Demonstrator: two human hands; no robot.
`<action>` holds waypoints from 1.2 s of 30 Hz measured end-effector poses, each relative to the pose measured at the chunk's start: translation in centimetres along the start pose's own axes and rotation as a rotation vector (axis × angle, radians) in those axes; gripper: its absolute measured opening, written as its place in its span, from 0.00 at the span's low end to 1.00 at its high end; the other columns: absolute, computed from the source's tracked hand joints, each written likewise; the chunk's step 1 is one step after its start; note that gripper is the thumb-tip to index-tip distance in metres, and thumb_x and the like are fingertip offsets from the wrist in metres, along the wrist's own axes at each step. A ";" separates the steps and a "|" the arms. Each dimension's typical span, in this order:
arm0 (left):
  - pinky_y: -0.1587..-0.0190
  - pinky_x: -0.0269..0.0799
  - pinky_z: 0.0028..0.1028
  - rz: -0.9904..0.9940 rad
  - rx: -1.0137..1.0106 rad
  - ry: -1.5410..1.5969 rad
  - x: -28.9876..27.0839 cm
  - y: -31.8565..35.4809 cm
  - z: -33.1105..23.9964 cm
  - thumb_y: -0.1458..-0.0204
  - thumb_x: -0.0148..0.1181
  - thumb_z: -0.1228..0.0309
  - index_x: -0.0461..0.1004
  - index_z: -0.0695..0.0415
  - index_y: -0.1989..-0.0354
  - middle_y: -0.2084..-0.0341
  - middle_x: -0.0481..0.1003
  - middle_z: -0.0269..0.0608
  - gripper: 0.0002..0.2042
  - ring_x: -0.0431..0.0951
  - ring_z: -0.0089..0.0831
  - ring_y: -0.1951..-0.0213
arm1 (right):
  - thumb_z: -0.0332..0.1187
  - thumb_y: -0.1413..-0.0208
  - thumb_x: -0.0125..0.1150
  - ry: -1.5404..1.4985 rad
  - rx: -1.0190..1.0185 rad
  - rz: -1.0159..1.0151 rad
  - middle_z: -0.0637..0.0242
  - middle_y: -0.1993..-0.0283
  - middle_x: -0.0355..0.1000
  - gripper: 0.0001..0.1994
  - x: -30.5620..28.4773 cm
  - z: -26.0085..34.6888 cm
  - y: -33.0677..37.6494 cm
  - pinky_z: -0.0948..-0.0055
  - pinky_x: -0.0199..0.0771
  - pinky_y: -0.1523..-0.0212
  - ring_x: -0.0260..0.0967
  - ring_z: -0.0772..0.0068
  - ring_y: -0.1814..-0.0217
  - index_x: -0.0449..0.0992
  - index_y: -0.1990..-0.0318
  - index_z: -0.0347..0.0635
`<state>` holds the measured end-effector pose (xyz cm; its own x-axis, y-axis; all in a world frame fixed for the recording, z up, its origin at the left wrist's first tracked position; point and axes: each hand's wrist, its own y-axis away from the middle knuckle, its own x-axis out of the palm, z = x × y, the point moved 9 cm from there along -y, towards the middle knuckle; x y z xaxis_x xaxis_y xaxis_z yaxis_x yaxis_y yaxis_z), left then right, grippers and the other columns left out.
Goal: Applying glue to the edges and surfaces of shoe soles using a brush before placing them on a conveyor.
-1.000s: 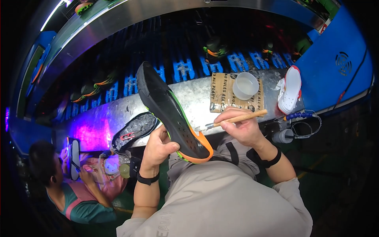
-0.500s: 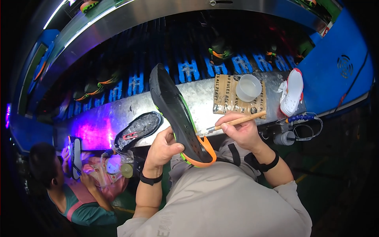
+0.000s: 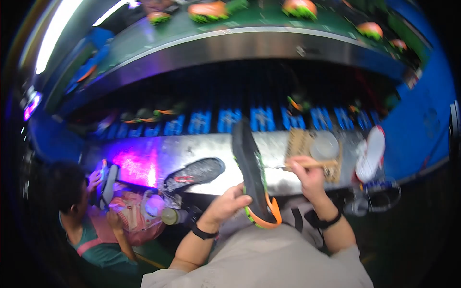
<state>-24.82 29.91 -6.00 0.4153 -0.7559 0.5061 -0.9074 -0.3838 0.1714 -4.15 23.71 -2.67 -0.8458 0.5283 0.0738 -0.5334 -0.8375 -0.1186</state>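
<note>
Where the matte black sole (image 3: 254,177) ends, orange trim (image 3: 275,212) curves.

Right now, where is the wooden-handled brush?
The brush is right of centre in the head view, held in the right hand, beside the green-trimmed shoe.

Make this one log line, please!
left hand: holds orange-heeled shoe sole; right hand: holds wooden-handled brush; translucent cup: on cardboard
</note>
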 end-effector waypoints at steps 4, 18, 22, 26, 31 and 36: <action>0.32 0.64 0.39 0.019 0.052 0.222 -1.2 1.0 2.4 0.34 0.47 0.51 0.64 0.68 0.34 0.39 0.71 0.52 0.31 0.73 0.42 0.38 | 0.28 0.37 0.58 0.092 -0.154 -0.127 0.62 0.57 0.78 0.08 -3.3 0.6 1.1 0.74 0.71 0.48 0.72 0.74 0.53 0.78 0.57 0.32; 0.49 0.79 0.37 0.006 0.817 0.962 -11.6 -2.3 -33.6 0.33 0.48 0.51 0.58 0.75 0.35 0.41 0.64 0.71 0.34 0.77 0.46 0.53 | 0.31 0.35 0.58 0.161 -0.138 -0.209 0.67 0.57 0.73 0.10 -6.9 -3.6 3.3 0.79 0.68 0.55 0.68 0.80 0.59 0.77 0.53 0.35; 0.53 0.80 0.36 -0.599 1.158 -0.039 -14.3 2.1 -33.9 0.32 0.50 0.57 0.68 0.70 0.40 0.45 0.73 0.59 0.25 0.78 0.44 0.52 | 0.30 0.36 0.57 0.267 -0.185 -0.238 0.65 0.56 0.73 0.11 -7.4 -4.6 4.1 0.75 0.72 0.54 0.71 0.75 0.56 0.77 0.51 0.33; 0.48 0.75 0.40 -1.576 1.479 -1.371 -11.7 8.2 -40.0 0.45 0.65 0.71 0.68 0.66 0.39 0.49 0.74 0.60 0.25 0.78 0.50 0.50 | 0.26 0.42 0.58 0.517 -0.262 -0.253 0.58 0.57 0.75 0.10 -6.6 -3.3 4.7 0.69 0.73 0.52 0.74 0.63 0.57 0.79 0.55 0.32; 0.41 0.70 0.46 -1.381 0.702 -1.494 -18.4 2.3 -45.8 0.55 0.72 0.56 0.56 0.70 0.33 0.44 0.69 0.70 0.45 0.72 0.62 0.42 | 0.30 0.43 0.59 0.620 -0.333 -0.153 0.54 0.61 0.77 0.12 -4.9 -3.3 4.7 0.63 0.73 0.52 0.75 0.58 0.58 0.80 0.57 0.30; 0.38 0.69 0.46 -1.454 0.392 -1.519 -25.2 -1.0 -49.8 0.50 0.70 0.55 0.54 0.69 0.31 0.46 0.74 0.66 0.45 0.75 0.57 0.42 | 0.33 0.42 0.58 0.520 -0.230 -0.131 0.52 0.61 0.77 0.14 -3.3 -3.3 5.6 0.63 0.74 0.53 0.75 0.57 0.59 0.80 0.56 0.30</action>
<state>-37.58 75.73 23.16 0.5258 0.4486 -0.7227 -0.0023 -0.8489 -0.5286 -4.39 17.74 -6.82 -0.6300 0.6736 -0.3864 -0.5706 -0.7391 -0.3579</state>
